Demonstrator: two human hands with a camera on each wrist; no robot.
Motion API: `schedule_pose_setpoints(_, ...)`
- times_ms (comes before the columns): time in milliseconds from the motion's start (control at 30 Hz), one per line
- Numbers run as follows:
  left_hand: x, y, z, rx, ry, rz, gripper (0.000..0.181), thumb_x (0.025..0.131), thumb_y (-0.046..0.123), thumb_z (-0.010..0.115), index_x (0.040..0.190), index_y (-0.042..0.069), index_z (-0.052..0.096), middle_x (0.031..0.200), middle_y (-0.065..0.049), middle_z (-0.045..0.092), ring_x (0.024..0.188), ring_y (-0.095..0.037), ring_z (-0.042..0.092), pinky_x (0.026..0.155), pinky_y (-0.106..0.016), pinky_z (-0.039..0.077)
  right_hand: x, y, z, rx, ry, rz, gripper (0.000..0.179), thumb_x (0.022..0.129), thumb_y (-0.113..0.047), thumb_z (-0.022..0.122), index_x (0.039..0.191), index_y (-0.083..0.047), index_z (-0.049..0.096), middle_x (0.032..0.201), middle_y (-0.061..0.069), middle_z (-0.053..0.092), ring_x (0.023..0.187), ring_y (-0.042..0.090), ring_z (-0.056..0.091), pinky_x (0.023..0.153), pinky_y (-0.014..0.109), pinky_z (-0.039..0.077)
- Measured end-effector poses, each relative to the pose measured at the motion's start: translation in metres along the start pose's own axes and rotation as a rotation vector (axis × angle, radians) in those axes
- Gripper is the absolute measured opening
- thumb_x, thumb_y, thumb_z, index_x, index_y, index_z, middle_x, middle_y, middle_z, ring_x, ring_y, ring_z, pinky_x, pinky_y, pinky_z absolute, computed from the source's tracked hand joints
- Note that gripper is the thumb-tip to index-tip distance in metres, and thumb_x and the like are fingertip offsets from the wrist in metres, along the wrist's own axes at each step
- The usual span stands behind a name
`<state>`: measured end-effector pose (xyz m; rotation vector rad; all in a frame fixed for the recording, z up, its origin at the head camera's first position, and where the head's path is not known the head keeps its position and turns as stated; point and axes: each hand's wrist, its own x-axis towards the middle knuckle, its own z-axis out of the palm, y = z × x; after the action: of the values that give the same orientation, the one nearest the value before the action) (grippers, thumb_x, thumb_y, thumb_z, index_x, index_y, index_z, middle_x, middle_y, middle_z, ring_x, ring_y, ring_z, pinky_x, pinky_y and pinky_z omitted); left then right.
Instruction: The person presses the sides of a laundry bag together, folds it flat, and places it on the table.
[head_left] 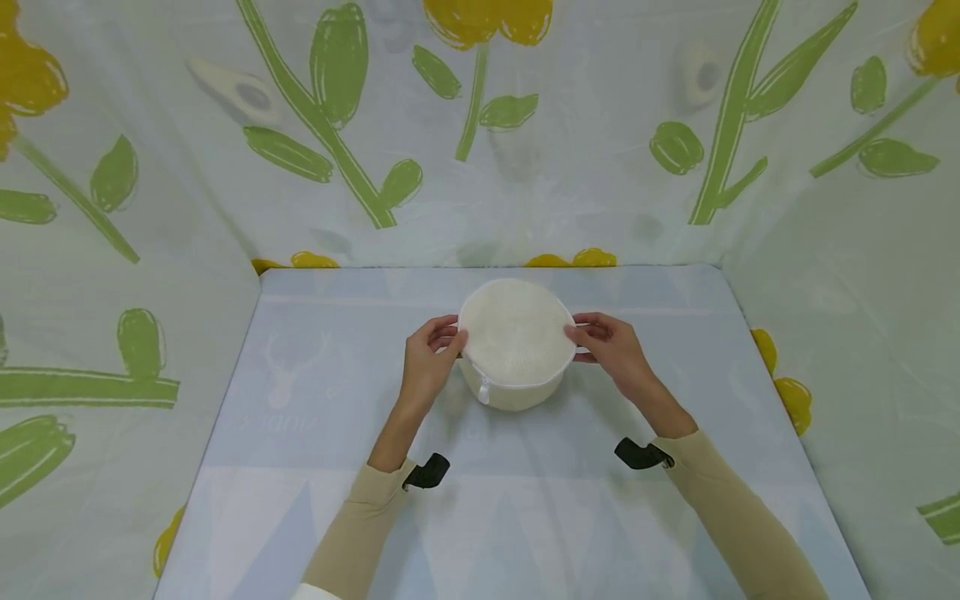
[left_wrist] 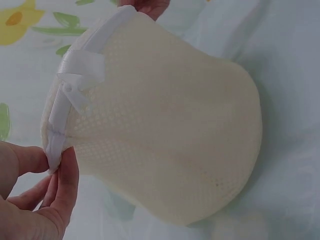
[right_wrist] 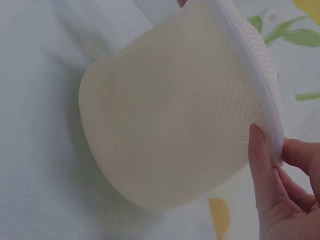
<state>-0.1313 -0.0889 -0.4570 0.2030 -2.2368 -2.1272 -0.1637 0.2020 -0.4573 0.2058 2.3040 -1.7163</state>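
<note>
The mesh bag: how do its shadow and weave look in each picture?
Head view: soft shadow on the table beside the mesh bag; left wrist view: shadow at its right, weave clear near the white rim, washed out mid-side; right wrist view: shadow at its left, weave faint mid-side.

Rather dimly and evenly lit in the head view, with a greyish, muted cast. Seems lit diffusely from above, throwing soft shadows on the table (head_left: 525,533) to both sides of the mesh bag (head_left: 517,333). Looks dimmer and flatter in both wrist views, with soft-edged shade beside the bag, weave blurred in places, and printed cloth (right_wrist: 300,37) slightly out of focus behind
</note>
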Motion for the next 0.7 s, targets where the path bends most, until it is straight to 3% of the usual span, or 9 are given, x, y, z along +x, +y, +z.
schedule_pose_setpoints(467,-0.022,-0.004,-0.003,-0.030,0.012,0.011,0.030,0.096,0.002,0.070,0.125,-0.004,0.066,0.107,-0.017,0.065,0.086,-0.015,0.067,0.071,-0.022,0.059,-0.017,0.009,0.001,0.042,-0.027,-0.040,0.051,0.094,-0.036,0.077,0.131,-0.004,0.063,0.118,0.017,0.069,0.088,0.017,0.072,0.079,0.032,0.061)
schedule_pose_setpoints(700,-0.033,-0.002,-0.007,-0.031,-0.001,-0.004,0.032,0.095,0.002,0.071,0.127,-0.003,0.066,0.109,-0.018,0.065,0.087,-0.015,0.067,0.073,-0.023,0.059,-0.025,0.008,0.004,0.013,-0.031,-0.026,0.054,0.096,-0.035,0.075,0.135,-0.002,0.060,0.119,0.018,0.069,0.088,0.016,0.071,0.078,0.030,0.061)
